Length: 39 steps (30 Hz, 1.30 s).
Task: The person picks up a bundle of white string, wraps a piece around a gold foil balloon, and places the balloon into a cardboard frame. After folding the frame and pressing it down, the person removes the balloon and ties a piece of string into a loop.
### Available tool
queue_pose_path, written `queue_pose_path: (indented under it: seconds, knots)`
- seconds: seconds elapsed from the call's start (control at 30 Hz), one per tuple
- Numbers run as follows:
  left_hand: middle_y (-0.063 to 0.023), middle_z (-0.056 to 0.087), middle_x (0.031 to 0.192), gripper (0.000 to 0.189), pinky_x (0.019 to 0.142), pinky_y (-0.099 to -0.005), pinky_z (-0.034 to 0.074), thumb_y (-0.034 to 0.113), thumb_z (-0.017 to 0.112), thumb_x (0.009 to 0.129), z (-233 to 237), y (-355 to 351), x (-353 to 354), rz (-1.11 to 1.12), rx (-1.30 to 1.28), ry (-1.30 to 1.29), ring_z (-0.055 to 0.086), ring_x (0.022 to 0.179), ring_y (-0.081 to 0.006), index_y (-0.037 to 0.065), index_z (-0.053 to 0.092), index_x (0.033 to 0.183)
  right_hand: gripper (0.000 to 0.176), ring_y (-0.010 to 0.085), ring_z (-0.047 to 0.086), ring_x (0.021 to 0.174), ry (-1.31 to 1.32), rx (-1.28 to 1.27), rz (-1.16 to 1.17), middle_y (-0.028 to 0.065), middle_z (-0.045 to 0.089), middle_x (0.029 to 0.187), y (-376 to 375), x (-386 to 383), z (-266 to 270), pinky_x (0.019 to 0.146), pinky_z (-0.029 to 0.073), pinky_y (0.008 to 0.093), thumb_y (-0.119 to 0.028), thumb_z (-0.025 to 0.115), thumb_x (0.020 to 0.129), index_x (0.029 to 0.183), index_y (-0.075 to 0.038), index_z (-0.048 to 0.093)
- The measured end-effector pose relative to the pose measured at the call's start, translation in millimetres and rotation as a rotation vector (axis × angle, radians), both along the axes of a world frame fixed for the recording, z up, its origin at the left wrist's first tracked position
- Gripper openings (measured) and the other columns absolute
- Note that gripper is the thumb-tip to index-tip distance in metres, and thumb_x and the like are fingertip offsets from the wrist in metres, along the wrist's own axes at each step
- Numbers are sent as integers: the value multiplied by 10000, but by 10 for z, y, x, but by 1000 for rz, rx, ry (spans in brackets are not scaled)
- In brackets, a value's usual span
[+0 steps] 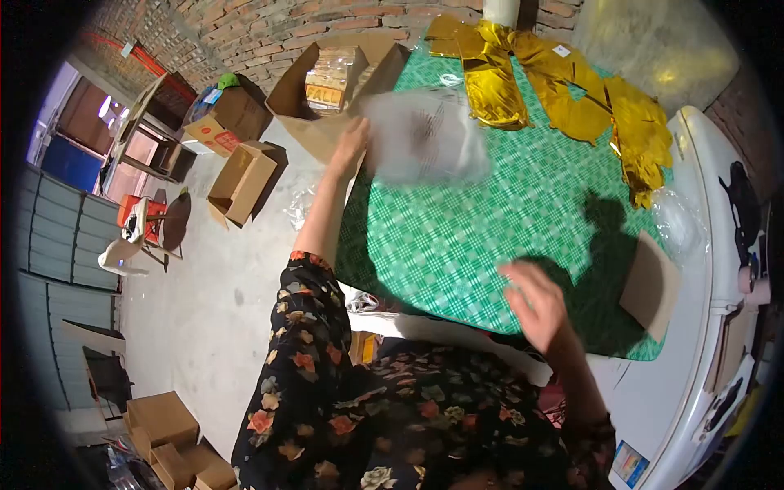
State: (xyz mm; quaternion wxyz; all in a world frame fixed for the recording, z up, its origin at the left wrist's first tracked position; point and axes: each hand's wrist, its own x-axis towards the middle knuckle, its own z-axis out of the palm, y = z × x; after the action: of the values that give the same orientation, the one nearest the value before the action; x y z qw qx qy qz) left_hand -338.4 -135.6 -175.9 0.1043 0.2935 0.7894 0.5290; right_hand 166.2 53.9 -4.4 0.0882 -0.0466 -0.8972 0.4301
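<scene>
1. the left hand [351, 145] is closed on the left edge of a see-through plastic bag [429, 135]. the bag is over the far left part of the table and blurred, perhaps from quick motion; what is inside, if anything, cannot be told.
2. gripping only one edge probably leaves the rest of the bag loose and flat.
3. the right hand [535, 306] is empty, its fingers loosely spread above the near right part of the green checked cloth [441, 245]. it is well apart from the bag, perhaps to stay out of its way. whether the fingertips touch the cloth, i cannot tell.
4. crumpled gold foil pieces [494, 94] lie along the far and right edges, which seems to leave working room in the middle.
5. a brown cardboard piece [651, 286] and clear plastic [679, 220] are at the right edge.
6. an open carton [314, 135] is just beside the table's far left side, with wrapped packs [328, 80] inside, likely placed there for easy reach.
</scene>
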Motion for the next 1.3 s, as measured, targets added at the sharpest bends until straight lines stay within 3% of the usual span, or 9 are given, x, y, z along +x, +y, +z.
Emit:
queue_pose_path:
  seconds: [0.1,0.23,0.4,0.53,0.63,0.93,1.1,1.17,1.3]
  knots:
    - [-163,485,1469,649,1036,-329,413,352,513,1054,207,136,159,61,68,-121,523,1228,-207,-34,317,1536,542,396,425,1368,32,230,-69,256,413,1487,354,-729,-315,1121,364,505,-287,575,1000,1462,-38,442]
    - [-166,327,1609,662,1168,-367,313,309,508,1059,576,290,456,124,205,-325,357,1454,-259,-27,250,1567,679,428,266,1463,-26,588,-136,264,286,1578,684,-1515,-767,1204,209,521,-403,538,1007,1538,-49,306]
    - [-190,450,1521,593,1100,-322,397,188,517,1025,850,414,711,121,296,-377,470,1358,-253,-33,320,1539,706,407,141,1524,-80,664,-87,262,225,1617,657,-1982,-919,1234,80,542,-493,464,1018,1563,-86,277]
    - [-131,309,1629,643,1171,-343,301,195,545,1037,837,478,670,42,270,-328,329,1474,-235,33,251,1586,665,386,168,1520,-4,663,-58,249,257,1608,562,-2086,-931,1234,100,533,-467,487,1013,1534,-85,332]
    - [-170,480,1503,647,1107,-325,390,135,570,986,612,558,521,77,269,-112,477,1354,-251,-4,301,1558,629,382,192,1513,37,642,-54,244,289,1595,607,-2102,-956,1234,118,521,-443,504,1009,1506,-79,374]
    - [-219,489,1503,678,1110,-355,395,206,567,969,344,495,397,47,-21,15,497,1369,-336,36,300,1569,564,378,245,1495,123,628,-27,224,338,1575,651,-2084,-1020,1234,143,503,-388,527,1002,1461,-73,437]
    - [-259,330,1589,695,1172,-388,322,258,561,982,420,453,464,107,32,33,372,1456,-343,15,276,1567,546,376,236,1496,154,575,-41,223,348,1566,662,-2059,-994,1223,170,511,-364,553,992,1452,-84,461]
    - [-291,236,1616,737,1199,-410,283,297,547,1010,368,400,381,85,84,10,317,1486,-343,-24,202,1576,495,362,357,1431,329,621,-105,217,444,1491,617,-1893,-868,1174,282,492,-310,580,982,1406,-65,507]
    - [-215,471,1455,620,1096,-351,399,277,619,999,338,119,505,133,148,60,476,1331,-251,14,380,1507,309,306,649,1114,215,222,-58,199,658,1208,310,-879,-351,950,519,426,-189,614,960,1201,5,639]
